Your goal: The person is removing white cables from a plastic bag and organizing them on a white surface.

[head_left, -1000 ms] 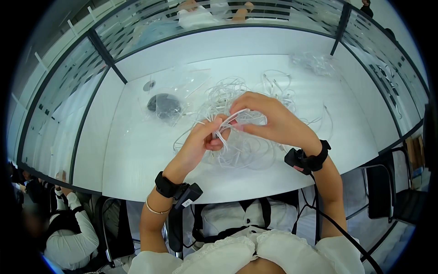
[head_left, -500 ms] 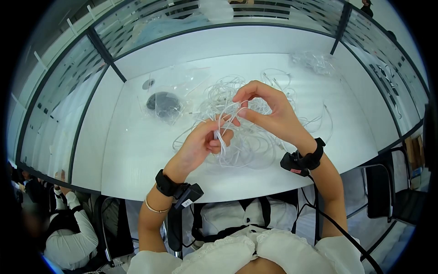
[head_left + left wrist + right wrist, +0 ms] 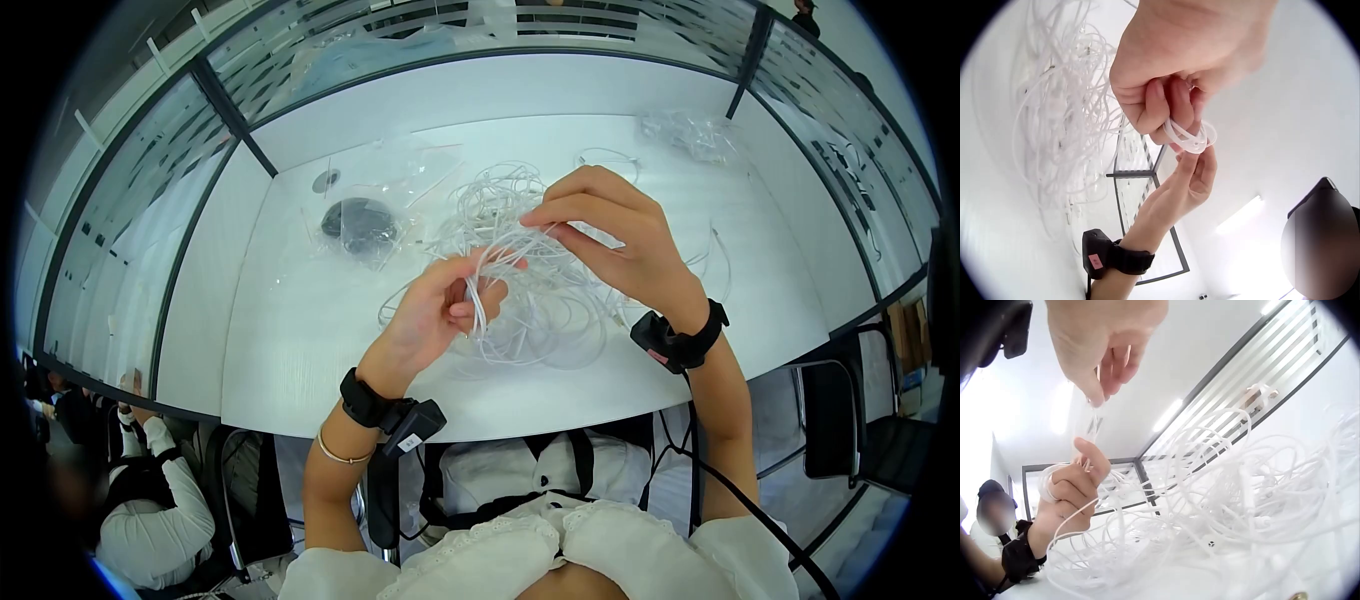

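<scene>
Loops of white cable (image 3: 477, 290) hang from my left hand (image 3: 435, 305), whose curled fingers grip them. The left wrist view shows a small white coil (image 3: 1192, 142) at those fingertips. Up and to the right of it, my right hand (image 3: 625, 235) pinches a strand of white cable between thumb and fingertips; in the right wrist view this strand (image 3: 1094, 422) runs down toward the left hand. Behind and below both hands lies a tangled pile of white cables (image 3: 495, 190) on the white table (image 3: 320, 360).
At the left is a dark round object (image 3: 358, 228) with clear plastic bags (image 3: 410, 170) around it. A smaller grey disc (image 3: 326, 181) lies behind it. Crumpled clear plastic (image 3: 690, 135) sits at the back right. Low partitions (image 3: 480, 85) with glass tops enclose the table.
My right hand has moved up and to the right, away from the left hand, pinching the cable. The left hand has stayed nearly in place with the loops in its grip.
</scene>
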`<action>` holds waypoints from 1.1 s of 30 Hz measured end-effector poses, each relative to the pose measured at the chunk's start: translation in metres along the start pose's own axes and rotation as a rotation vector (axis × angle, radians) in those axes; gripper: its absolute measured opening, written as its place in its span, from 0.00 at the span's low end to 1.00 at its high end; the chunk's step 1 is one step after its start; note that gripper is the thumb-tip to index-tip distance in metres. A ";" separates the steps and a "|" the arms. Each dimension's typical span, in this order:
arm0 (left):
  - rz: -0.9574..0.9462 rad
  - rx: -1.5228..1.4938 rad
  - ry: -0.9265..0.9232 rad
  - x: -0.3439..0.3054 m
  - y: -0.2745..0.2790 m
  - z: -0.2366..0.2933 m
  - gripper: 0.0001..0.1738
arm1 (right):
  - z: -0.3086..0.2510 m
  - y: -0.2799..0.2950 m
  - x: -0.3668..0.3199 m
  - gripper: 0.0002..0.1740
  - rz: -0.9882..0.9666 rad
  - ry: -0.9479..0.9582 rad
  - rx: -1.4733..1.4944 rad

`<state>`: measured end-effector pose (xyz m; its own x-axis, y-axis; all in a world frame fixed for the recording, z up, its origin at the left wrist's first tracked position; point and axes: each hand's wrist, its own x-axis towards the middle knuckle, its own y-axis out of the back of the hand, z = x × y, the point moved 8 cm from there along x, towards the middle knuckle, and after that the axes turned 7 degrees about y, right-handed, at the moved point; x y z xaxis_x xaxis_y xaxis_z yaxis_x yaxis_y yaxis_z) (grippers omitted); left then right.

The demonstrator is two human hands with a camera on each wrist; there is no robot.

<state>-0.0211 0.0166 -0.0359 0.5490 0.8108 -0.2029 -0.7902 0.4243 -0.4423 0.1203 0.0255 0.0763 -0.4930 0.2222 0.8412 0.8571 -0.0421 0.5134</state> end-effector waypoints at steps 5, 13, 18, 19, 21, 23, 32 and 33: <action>-0.014 0.129 -0.039 0.001 0.002 0.001 0.23 | 0.012 0.002 -0.004 0.14 -0.053 -0.312 0.021; 0.201 0.300 -0.215 -0.006 0.003 0.019 0.17 | 0.035 -0.029 -0.025 0.25 -0.149 -0.665 0.812; 0.269 0.416 -0.309 -0.010 -0.004 0.024 0.17 | 0.036 -0.039 -0.030 0.30 -0.206 -0.762 0.815; 0.287 0.442 -0.322 -0.010 -0.005 0.024 0.16 | 0.036 -0.041 -0.032 0.31 -0.221 -0.762 0.775; 0.356 0.639 -0.364 -0.012 -0.009 0.023 0.17 | 0.035 -0.044 -0.033 0.31 -0.228 -0.807 0.750; 0.366 0.749 -0.370 -0.011 -0.010 0.022 0.17 | 0.035 -0.046 -0.034 0.31 -0.242 -0.780 0.741; 0.331 0.661 -0.331 -0.014 -0.010 0.021 0.23 | 0.055 -0.035 -0.040 0.21 -0.140 -0.842 0.771; 0.318 0.659 -0.340 -0.015 -0.013 0.023 0.25 | 0.056 -0.036 -0.040 0.20 -0.085 -0.858 0.828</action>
<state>-0.0254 0.0086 -0.0075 0.2421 0.9659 0.0912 -0.9509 0.2176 0.2199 0.1176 0.0727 0.0142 -0.5623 0.7848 0.2606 0.8175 0.5751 0.0317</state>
